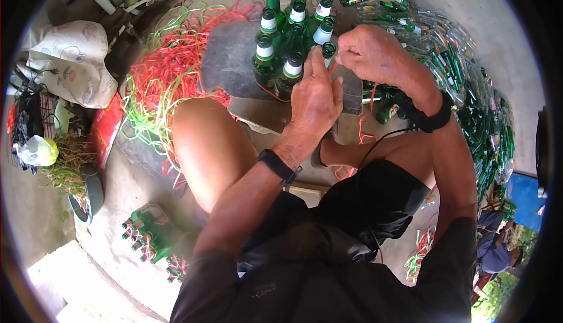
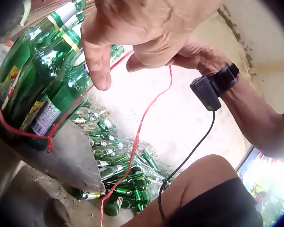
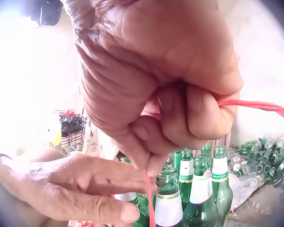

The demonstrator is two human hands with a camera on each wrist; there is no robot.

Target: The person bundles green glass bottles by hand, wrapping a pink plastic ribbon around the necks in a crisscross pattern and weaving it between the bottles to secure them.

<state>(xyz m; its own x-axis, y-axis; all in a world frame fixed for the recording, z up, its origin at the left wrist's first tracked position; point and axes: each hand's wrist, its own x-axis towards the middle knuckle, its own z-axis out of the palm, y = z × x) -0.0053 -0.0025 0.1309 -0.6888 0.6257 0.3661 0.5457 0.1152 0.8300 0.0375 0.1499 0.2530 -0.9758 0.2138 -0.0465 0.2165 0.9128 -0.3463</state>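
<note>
A cluster of green glass bottles (image 1: 265, 53) with white neck labels stands upright on a dark slab. Red plastic strip (image 2: 68, 113) runs around their lower bodies, with a small knot at the near side. My right hand (image 1: 375, 56) is curled tight and grips the red strip (image 3: 255, 104); one end trails out past the fingers and another stretch hangs down from the fingertips beside a bottle. Close to the bottle necks, my left hand (image 1: 316, 97) has its fingers extended, overlapping the front bottles in the head view. A loose length of strip falls toward the floor.
The dark slab (image 1: 234, 59) supports the bottles between the person's knees. A tangled heap of red and green strip (image 1: 170, 59) lies left. Many loose bottles (image 1: 457, 71) are piled along the right wall. Bundled bottles (image 1: 149, 229) sit lower left; a cable hangs from the right wrist.
</note>
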